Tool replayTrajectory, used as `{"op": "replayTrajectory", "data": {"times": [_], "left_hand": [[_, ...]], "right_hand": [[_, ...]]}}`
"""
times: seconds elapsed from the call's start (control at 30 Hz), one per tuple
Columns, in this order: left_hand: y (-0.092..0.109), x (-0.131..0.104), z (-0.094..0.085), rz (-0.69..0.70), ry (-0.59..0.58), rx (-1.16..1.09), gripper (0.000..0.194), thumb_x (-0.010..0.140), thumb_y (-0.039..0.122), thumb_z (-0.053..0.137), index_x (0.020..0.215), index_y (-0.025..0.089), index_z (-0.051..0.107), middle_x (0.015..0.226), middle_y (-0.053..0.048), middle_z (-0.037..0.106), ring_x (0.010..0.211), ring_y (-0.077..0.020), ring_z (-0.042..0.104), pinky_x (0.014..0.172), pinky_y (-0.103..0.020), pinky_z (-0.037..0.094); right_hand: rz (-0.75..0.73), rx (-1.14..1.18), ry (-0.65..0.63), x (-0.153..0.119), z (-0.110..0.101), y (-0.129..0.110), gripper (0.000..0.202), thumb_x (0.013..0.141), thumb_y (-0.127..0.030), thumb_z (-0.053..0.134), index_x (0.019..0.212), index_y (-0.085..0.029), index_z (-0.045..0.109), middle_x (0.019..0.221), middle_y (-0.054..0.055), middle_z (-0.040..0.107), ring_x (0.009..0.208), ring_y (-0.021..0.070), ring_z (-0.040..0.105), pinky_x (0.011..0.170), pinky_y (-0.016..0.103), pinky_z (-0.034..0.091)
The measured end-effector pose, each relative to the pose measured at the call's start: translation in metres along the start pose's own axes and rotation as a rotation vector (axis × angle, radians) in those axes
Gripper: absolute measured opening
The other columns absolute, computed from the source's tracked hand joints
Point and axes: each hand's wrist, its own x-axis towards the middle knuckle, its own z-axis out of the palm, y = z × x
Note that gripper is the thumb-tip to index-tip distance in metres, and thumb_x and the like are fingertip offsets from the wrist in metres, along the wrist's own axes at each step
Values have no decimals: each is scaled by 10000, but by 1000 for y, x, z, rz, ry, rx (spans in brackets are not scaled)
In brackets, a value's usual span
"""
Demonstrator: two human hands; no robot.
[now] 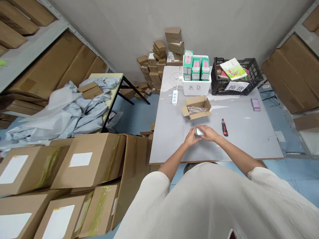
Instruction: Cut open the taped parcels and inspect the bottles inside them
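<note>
**At the grey table (171, 139), a small box (198, 132) between two hands**

Near the front edge of the table, we see the left hand (191, 137) curled against one side of the small box and the right hand (208, 133) closed over the other, so the two grip it between them. Its end shows white with a little green; the fingers hide the rest. Just beyond the hands we find an open carton (196, 116), flaps spread, with clear bubble wrap (196, 110) inside. To the right of the right hand lies a red-and-black cutter (224, 127), apart from it.

Farther back we see a white bin (196, 89) holding green-and-white boxes (196, 69), and next to it a black crate (254, 76) with a booklet (233, 69) on top. A power strip (174, 97) lies left of the bin. On our left, cardboard boxes (84, 162) stand stacked, and grey bags (84, 111) heap up beyond them.
</note>
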Motion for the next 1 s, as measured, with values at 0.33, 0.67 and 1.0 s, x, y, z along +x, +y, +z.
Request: {"op": "replayTrajectory", "data": {"times": [0.33, 0.67, 1.0], "left_hand": [[3, 18, -6, -72, 52, -71, 941, 675, 397, 1016, 1483, 236, 561, 1483, -116, 598, 910, -179, 692, 900, -366, 594], [10, 16, -9, -88, 22, -65, 881, 700, 369, 983, 1461, 267, 551, 1411, -93, 684, 963, -239, 725, 902, -412, 591], [17, 0, -16, 4, -32, 77, 1209, 848, 417, 906, 1748, 373, 100, 1574, -109, 599, 1085, -269, 740, 920, -384, 566]], "right_hand": [[96, -49, 67, -14, -5, 14, 530, 965, -407, 697, 1462, -228, 654, 1561, 165, 613, 1452, 416, 538, 1231, 629, 432], [116, 18, 90, -8, -20, 11, 416, 1066, -513, 547, 1364, -270, 705, 1380, 134, 748, 1307, 365, 671, 1162, 536, 480], [294, -127, 285, 21, -25, 5, 329, 1053, -320, 509, 1359, -206, 555, 1266, 146, 696, 1052, 306, 674, 811, 385, 549]]}}
